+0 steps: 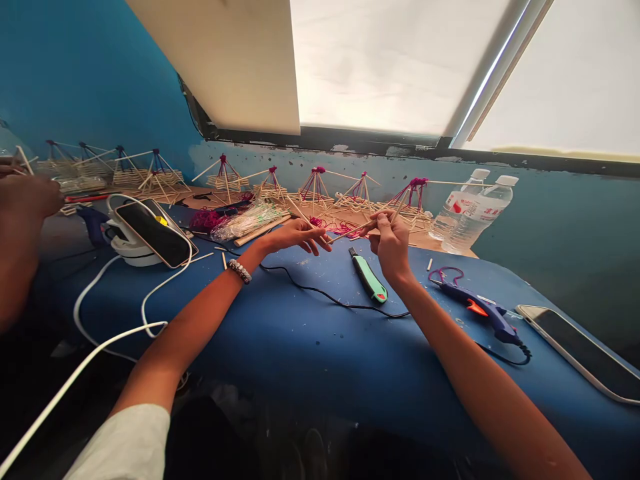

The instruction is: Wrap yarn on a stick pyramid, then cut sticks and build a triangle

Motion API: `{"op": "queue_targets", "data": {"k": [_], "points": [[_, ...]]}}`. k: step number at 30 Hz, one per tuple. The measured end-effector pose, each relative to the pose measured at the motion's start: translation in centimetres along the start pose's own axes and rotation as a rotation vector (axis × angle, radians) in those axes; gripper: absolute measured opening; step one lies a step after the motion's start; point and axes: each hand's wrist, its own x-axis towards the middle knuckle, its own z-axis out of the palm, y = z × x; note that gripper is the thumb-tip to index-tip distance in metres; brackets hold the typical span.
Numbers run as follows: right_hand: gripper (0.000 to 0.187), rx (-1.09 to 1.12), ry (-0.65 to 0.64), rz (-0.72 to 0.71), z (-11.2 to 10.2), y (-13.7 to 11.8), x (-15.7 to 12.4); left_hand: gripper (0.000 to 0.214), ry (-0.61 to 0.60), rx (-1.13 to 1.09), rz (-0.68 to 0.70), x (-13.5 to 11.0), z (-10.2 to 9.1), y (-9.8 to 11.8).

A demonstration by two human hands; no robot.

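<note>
My left hand [303,235], with a beaded bracelet [240,271] on its wrist, pinches a thin wooden stick [299,211] that slants up and away from the fingers. Another thin stick [350,232] spans the gap between my hands. Its right part is gripped by the closed fingers of my right hand [391,243], and its left end reaches my left fingertips. Whether the two sticks are joined is hidden by the fingers. Below my right hand a green utility knife [369,277] lies on the blue table [300,347].
Several stick structures with purple yarn [317,183] line the wall. On the right are a glue gun [480,303], a phone [580,347] and two bottles [480,213]. Another phone [153,233], white cables and a co-worker's hand [27,193] are left. A black cord [320,291] crosses the table.
</note>
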Motion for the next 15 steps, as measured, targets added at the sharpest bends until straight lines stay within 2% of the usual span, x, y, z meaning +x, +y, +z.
{"op": "queue_targets", "data": {"k": [15], "points": [[0.031, 0.023, -0.002, 0.041, 0.12, 0.16, -0.1, 0.059, -0.012, 0.044, -0.003, -0.07, 0.02, 0.25]]}}
